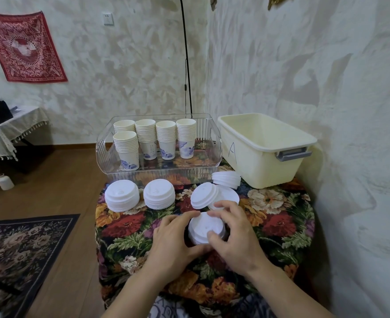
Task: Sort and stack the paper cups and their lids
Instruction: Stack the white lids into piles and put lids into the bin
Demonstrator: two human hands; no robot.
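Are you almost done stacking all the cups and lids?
Getting close. The cups already stand in five stacks inside the clear tray, and two neat lid stacks sit on the table. Both hands, left and right, hold another lid stack. Still loose: the tilted lids and a small pile near the cream bin.

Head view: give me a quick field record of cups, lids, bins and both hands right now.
cups: five stacks of white paper cups with blue print, upright inside the clear ribbed plastic tray
sorted lids: two stacks of white plastic lids in front of the tray
loose lids: tilted lid pile; small stack by the bin
bin: cream plastic bin marked A, nothing visible inside
left hand: grips the white lid stack
right hand: grips the same stack
surface: floral tablecloth
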